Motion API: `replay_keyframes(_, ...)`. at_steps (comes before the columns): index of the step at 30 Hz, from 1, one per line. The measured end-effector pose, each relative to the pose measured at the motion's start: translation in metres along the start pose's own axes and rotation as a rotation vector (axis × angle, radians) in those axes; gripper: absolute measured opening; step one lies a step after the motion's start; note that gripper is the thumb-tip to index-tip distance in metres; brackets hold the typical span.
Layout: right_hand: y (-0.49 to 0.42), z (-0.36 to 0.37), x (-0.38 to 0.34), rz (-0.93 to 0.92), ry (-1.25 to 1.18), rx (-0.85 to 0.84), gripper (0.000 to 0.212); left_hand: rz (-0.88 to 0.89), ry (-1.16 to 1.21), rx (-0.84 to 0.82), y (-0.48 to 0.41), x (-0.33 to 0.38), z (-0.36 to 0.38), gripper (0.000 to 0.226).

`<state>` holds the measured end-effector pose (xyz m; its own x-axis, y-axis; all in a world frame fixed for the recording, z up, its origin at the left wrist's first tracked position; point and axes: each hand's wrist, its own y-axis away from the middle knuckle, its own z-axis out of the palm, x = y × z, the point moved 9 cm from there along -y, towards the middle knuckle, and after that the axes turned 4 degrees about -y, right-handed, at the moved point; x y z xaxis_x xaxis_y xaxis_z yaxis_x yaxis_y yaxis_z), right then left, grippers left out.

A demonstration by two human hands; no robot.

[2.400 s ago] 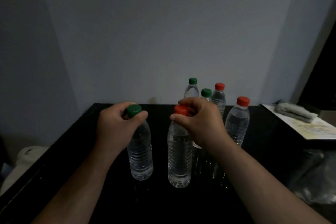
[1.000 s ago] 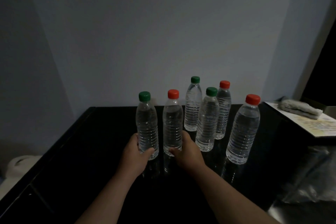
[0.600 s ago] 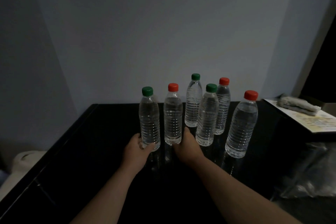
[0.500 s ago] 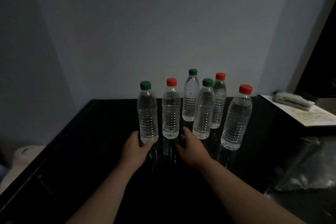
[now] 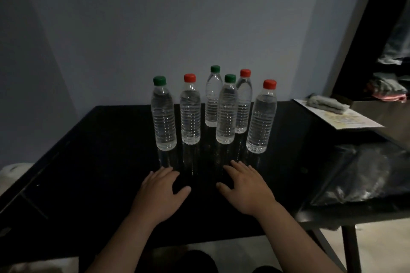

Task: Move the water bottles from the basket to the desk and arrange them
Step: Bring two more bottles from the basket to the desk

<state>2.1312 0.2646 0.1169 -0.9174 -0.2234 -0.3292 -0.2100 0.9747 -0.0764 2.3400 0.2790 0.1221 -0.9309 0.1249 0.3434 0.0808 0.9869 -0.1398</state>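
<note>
Fingers on my left hand and my right hand lie spread and relaxed, palms down, low over the black bench and gripping nothing; I cannot tell whether they touch its surface.

Seen from the head camera, six clear water bottles stand upright on the bench, apart from both hands. In the near row, from my left, are the left green-capped bottle, the left red-capped bottle, the middle green-capped bottle and the right red-capped bottle. Behind them stand the rear green-capped bottle and the rear red-capped bottle, partly hidden by the middle one.

At far right, a folded grey cloth rests on a printed sheet, with a crumpled plastic bag nearer me.
</note>
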Motion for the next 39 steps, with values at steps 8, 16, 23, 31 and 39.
replay_keyframes(8,0.0,-0.003,-0.001,-0.009,0.01,-0.003,0.069,0.017,-0.021,0.027,0.003,0.008,-0.007,0.055)
replay_keyframes(16,0.0,-0.008,-0.001,-0.03,0.026,0.059,0.065,0.009,-0.035,0.026,0.001,0.005,-0.004,0.053)
replay_keyframes(23,-0.004,-0.003,0.001,-0.047,0.062,0.044,0.07,-0.017,-0.08,-0.002,-0.004,-0.003,0.003,0.065)
replay_keyframes(31,-0.004,0.0,0.001,0.0,0.059,-0.047,0.065,-0.073,-0.086,-0.115,-0.007,-0.006,0.006,0.061)
replay_keyframes(39,-0.019,-0.014,-0.003,-0.023,0.13,-0.402,0.07,-0.228,0.021,-0.351,-0.014,-0.001,-0.001,0.062)
